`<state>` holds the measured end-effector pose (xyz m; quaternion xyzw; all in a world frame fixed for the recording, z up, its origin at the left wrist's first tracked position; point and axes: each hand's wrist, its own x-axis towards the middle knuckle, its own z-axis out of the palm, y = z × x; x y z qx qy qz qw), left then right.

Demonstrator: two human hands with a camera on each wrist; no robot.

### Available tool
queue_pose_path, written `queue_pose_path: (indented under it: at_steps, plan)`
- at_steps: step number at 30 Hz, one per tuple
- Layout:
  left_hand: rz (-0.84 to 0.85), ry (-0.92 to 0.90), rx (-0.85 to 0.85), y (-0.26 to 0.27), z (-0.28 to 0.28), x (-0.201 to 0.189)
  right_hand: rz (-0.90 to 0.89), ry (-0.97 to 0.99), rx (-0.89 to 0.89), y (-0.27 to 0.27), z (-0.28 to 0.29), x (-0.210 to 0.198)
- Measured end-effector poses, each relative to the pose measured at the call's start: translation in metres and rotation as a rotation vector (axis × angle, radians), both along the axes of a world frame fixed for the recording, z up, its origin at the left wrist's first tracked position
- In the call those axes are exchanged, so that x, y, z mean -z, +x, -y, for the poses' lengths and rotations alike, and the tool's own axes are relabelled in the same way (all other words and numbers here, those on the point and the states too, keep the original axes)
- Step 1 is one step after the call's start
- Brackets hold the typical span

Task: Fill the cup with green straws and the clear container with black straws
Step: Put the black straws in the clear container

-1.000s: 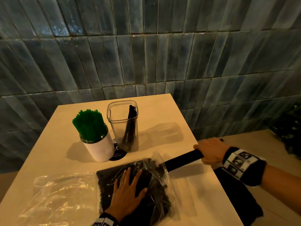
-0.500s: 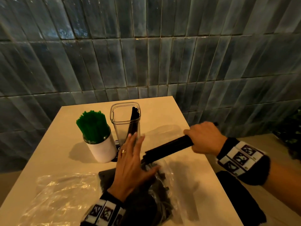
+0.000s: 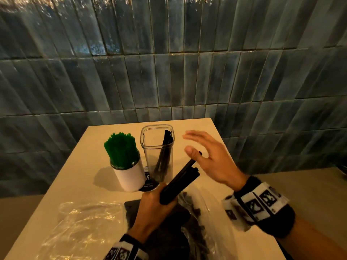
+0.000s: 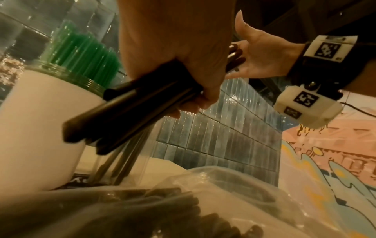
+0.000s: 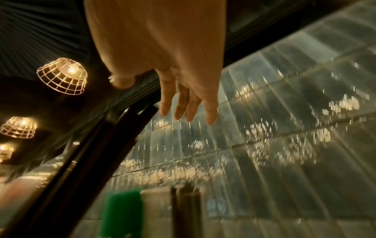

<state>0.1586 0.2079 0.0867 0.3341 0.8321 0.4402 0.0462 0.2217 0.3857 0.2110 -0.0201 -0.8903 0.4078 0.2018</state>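
My left hand (image 3: 155,200) (image 4: 183,67) grips a bundle of black straws (image 3: 178,182) (image 4: 126,106) tilted up to the right, just in front of the clear container (image 3: 157,147). That container holds a few black straws (image 3: 163,160) leaning against its right side. My right hand (image 3: 206,158) (image 5: 183,96) is flat with straight fingers, its palm against the bundle's upper end. A white cup (image 3: 129,177) (image 4: 30,128) packed with green straws (image 3: 121,149) (image 4: 81,48) stands left of the container. A clear bag of black straws (image 3: 195,222) (image 4: 183,209) lies under my left arm.
An empty crumpled clear bag (image 3: 78,228) lies at the table's front left. The small cream table (image 3: 197,126) stands against a blue tiled wall (image 3: 169,72), with its right edge close to my right wrist. A black mat (image 3: 131,209) lies under the straw bag.
The bundle passed from my right hand to my left hand, which lifted off the bag. My right hand let go and now lies flat against the bundle's end.
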Motion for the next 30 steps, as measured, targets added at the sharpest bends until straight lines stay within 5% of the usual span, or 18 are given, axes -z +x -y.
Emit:
queue_pose_path:
  at_steps: [7, 12, 16, 20, 23, 30]
  plan:
    - [0.157, 0.146, -0.051, 0.011, -0.021, -0.009, -0.087, -0.363, -0.024, -0.011, 0.036, 0.028]
    - [0.205, 0.203, -0.087, 0.005, -0.027, -0.027, 0.012, -0.953, 0.004, -0.027, 0.05, 0.029]
    - [0.188, 0.285, 0.026, -0.003, -0.034, -0.053, -0.021, -0.839, 0.056, -0.039, 0.061, 0.006]
    - [-0.102, 0.209, -0.152, -0.026, -0.036, -0.066, -0.303, -0.869, 0.094, -0.061, 0.034, -0.051]
    - [-0.113, 0.148, -0.255, -0.049, -0.032, -0.066, -0.495, -1.014, 0.152, -0.087, 0.012, -0.085]
    - [-0.164, -0.088, -0.25, -0.075, -0.037, -0.042, -0.178, -0.655, 0.216, -0.151, 0.011, -0.027]
